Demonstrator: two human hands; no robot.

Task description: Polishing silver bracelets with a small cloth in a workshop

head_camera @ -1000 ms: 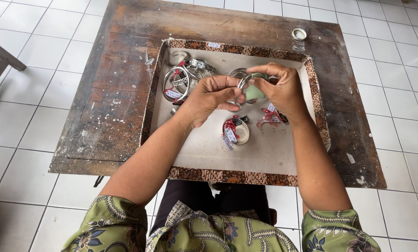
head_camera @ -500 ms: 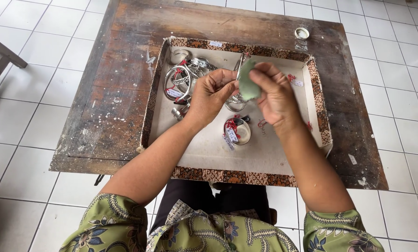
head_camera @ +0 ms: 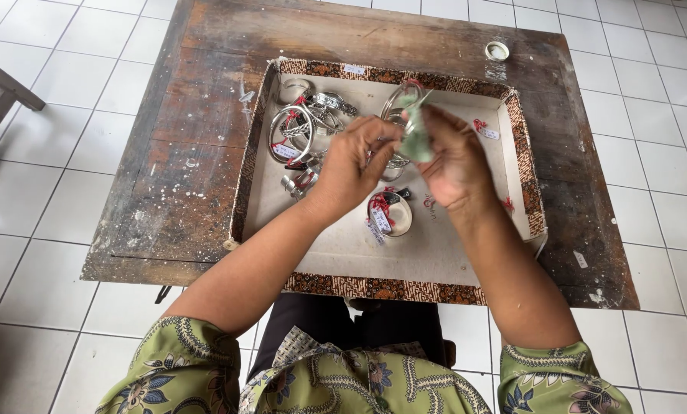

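Worn wooden table (head_camera: 205,153), batik-edged tray (head_camera: 405,290) on it as landmark. Left hand (head_camera: 355,165) pinches silver bangle (head_camera: 398,103), right hand (head_camera: 454,157) clenches green cloth (head_camera: 418,136) on it, above tray centre. Risk: bangle slips, hits bangle pile (head_camera: 305,130) at tray's far-left corner. Tray's right half open; rim walls low.

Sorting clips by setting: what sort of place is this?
Probably a small jewellery workshop or stall: a worn wooden table on white floor tiles, holding a patterned tray of tagged silver bangles.
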